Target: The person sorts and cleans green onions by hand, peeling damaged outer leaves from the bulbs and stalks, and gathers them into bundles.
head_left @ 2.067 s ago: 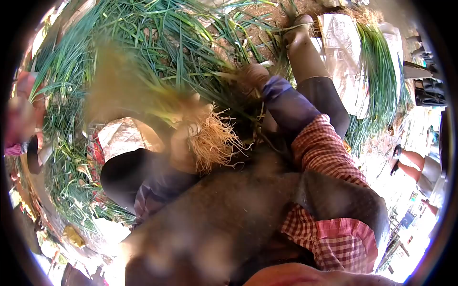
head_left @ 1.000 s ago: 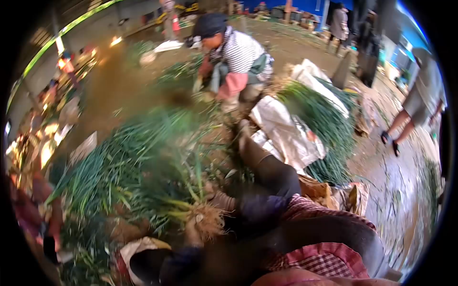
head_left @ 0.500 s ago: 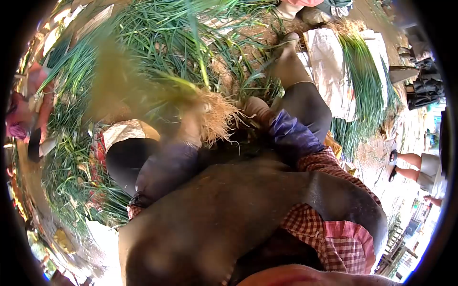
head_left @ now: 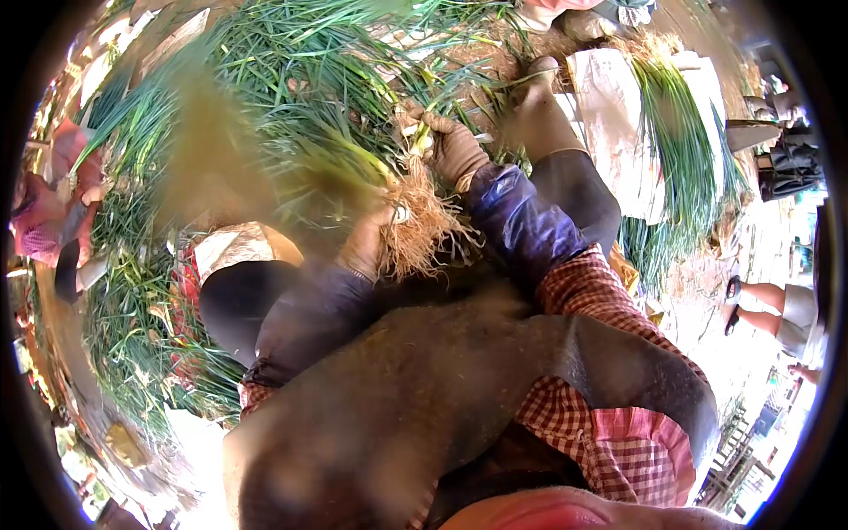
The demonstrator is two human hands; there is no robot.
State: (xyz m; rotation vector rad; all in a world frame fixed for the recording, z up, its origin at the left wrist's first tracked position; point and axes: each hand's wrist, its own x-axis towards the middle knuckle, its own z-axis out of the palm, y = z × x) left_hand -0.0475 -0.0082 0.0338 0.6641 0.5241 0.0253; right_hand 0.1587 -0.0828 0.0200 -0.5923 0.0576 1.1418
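My left hand (head_left: 365,243), in a pale glove, is closed around a bunch of green plants with stringy tan roots (head_left: 422,225). The roots hang out to the right of that hand. My right hand (head_left: 455,148), in a ribbed glove, reaches to the base of some stalks just above the roots, with its fingers closed on them. A large heap of long green leaves (head_left: 291,62) spreads beyond both hands. A blurred brown smear hides part of the leaves at the left.
White sacks (head_left: 614,124) lie at the right beside a stack of green plants (head_left: 680,150) with roots at the top. Part of another person (head_left: 565,9) shows at the top edge. A person's legs (head_left: 760,305) are at the far right, and someone in pink is at the far left.
My right hand has moved up and left from beside the roots onto the stalks. My left hand still holds the bunch, slightly lower. The head view tilted up and came back down.
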